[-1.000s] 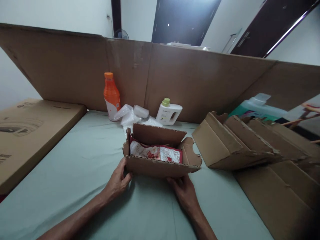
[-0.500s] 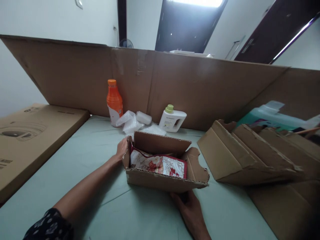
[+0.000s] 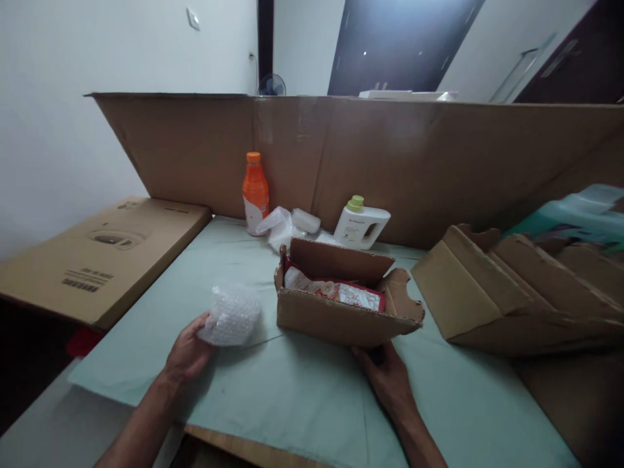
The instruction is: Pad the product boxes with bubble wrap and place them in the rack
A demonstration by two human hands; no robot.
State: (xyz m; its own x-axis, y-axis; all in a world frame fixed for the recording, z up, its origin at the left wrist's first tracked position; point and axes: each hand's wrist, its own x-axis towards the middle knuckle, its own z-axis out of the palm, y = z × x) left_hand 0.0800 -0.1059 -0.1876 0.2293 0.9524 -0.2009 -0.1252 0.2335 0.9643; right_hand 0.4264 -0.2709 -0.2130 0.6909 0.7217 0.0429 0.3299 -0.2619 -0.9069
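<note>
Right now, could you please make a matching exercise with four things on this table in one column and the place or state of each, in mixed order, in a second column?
Things:
1. bubble wrap bundle
2. small cardboard box
3. orange bottle
4. white jug with green cap

Places or states:
A. stands upright by the cardboard wall, left of the plastic wrap
B. held in the left hand
C. open, with a red and white packet inside; the right hand touches its front
D. behind the open box, to the right of the plastic wrap

Pairs: 1-B, 2-C, 3-A, 4-D
</note>
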